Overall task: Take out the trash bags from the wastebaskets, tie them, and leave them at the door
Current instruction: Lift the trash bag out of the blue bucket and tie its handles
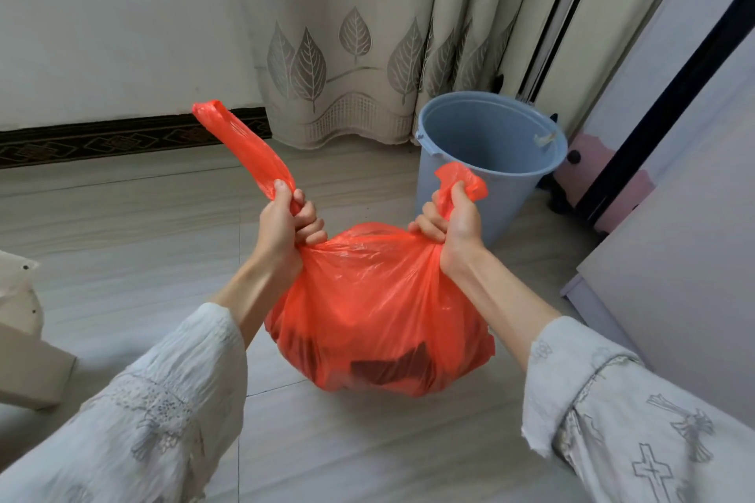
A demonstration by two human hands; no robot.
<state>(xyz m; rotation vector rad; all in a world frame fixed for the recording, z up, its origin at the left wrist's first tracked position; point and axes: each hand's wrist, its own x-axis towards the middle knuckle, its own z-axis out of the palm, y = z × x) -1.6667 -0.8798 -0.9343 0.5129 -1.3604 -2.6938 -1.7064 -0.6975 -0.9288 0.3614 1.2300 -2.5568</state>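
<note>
Head view: red trash bag (pixel 380 310) sits full on the tiled floor (pixel 122 216), out of and just in front of the blue wastebasket (pixel 490 151); left hand (pixel 286 229) grips one gathered bag handle; right hand (pixel 453 227) grips the other; both fists closed tight on plastic.

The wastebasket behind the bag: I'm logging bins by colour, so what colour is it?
Light blue; the wastebasket shows clearly in the head view.
</note>
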